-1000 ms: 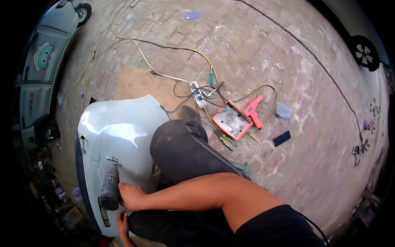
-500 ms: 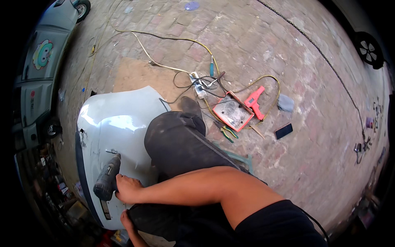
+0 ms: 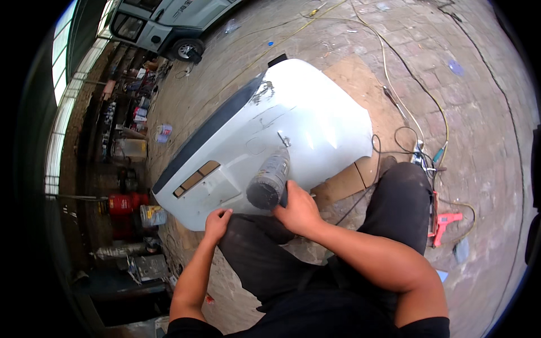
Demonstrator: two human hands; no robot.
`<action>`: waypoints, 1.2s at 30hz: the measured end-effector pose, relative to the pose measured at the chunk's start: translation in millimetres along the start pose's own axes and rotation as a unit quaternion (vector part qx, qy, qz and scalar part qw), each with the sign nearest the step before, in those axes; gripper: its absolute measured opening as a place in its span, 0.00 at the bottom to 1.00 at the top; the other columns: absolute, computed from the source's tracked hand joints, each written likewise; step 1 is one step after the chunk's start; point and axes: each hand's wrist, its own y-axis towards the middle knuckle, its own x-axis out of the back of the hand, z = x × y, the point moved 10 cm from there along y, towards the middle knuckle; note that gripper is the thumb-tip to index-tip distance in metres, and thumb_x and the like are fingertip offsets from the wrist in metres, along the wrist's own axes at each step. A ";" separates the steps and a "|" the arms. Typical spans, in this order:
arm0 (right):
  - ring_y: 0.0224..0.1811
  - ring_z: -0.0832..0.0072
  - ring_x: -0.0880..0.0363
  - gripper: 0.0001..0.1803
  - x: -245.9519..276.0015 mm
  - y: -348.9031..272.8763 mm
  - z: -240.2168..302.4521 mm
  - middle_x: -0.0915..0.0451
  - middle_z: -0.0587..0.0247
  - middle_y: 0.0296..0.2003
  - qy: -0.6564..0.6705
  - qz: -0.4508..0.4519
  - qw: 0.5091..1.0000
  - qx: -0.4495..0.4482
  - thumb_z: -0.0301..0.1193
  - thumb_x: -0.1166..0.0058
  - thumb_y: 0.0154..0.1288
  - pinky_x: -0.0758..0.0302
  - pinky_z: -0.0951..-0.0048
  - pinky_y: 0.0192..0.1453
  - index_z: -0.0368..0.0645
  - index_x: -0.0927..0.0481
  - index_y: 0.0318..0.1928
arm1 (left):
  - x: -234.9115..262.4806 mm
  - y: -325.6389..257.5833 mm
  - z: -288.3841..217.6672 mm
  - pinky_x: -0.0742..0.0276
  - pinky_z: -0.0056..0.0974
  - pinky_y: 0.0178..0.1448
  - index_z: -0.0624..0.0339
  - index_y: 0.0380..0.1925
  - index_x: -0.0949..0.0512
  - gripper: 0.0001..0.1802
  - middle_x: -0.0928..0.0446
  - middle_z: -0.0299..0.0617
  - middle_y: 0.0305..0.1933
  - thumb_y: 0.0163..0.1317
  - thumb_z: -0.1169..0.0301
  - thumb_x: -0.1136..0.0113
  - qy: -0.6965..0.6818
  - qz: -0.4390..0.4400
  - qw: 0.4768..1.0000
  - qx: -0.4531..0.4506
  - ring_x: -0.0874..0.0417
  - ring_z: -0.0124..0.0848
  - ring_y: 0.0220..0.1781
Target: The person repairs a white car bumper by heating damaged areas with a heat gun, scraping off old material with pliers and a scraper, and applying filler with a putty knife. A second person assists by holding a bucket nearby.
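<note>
A white car bumper (image 3: 332, 129) with a dark lower edge lies in front of my knees. Scuffs and a small slot-like break (image 3: 283, 138) mark its surface. My right hand (image 3: 297, 209) is wrapped round the handle of a grey-and-black heat gun (image 3: 270, 177). Its nozzle points away from me, close to the break; whether it touches cannot be made out. My left hand (image 3: 218, 223) is closed at the bumper's near edge beside my left knee, thumb against the fingers; part of its grip is hidden.
Brown cardboard (image 3: 360, 84) lies under the bumper's far right side. Cords run to a power strip (image 3: 418, 152) at the right, near a red gun-shaped tool (image 3: 447, 225) and a grey cloth (image 3: 461, 250). Cluttered shelves (image 3: 129, 141) and a bucket (image 3: 153, 215) stand left; a vehicle (image 3: 163, 25) is parked beyond.
My view has swung left, so the bumper now sits mid-picture and the tools on the floor lie at the right edge. My right hand still holds the heat gun near the break.
</note>
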 end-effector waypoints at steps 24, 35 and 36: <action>0.39 0.74 0.14 0.13 26.0 9.2 -15.0 0.14 0.57 0.46 0.122 0.083 0.988 -0.046 0.24 0.45 0.75 0.19 0.70 0.46 0.36 0.22 0.57 | -194.8 -68.2 -173.1 0.22 0.56 0.63 0.60 0.63 0.21 0.29 0.16 0.56 0.55 0.68 0.55 0.36 0.077 0.316 0.862 -0.390 0.16 0.55 0.60; 0.39 0.75 0.15 0.13 37.5 19.1 -20.7 0.14 0.59 0.44 0.190 0.060 0.972 -0.123 0.26 0.42 0.74 0.20 0.70 0.44 0.36 0.22 0.56 | -213.4 -60.5 -157.6 0.22 0.59 0.58 0.64 0.50 0.18 0.25 0.15 0.56 0.45 0.69 0.51 0.37 0.059 0.355 0.868 -0.342 0.14 0.57 0.53; 0.39 0.75 0.15 0.13 38.6 16.7 -19.1 0.14 0.59 0.45 0.206 0.057 0.969 -0.124 0.25 0.42 0.74 0.20 0.70 0.45 0.36 0.22 0.56 | -213.0 -61.2 -160.6 0.22 0.58 0.57 0.65 0.48 0.18 0.25 0.15 0.56 0.44 0.68 0.51 0.37 0.052 0.348 0.869 -0.348 0.14 0.56 0.51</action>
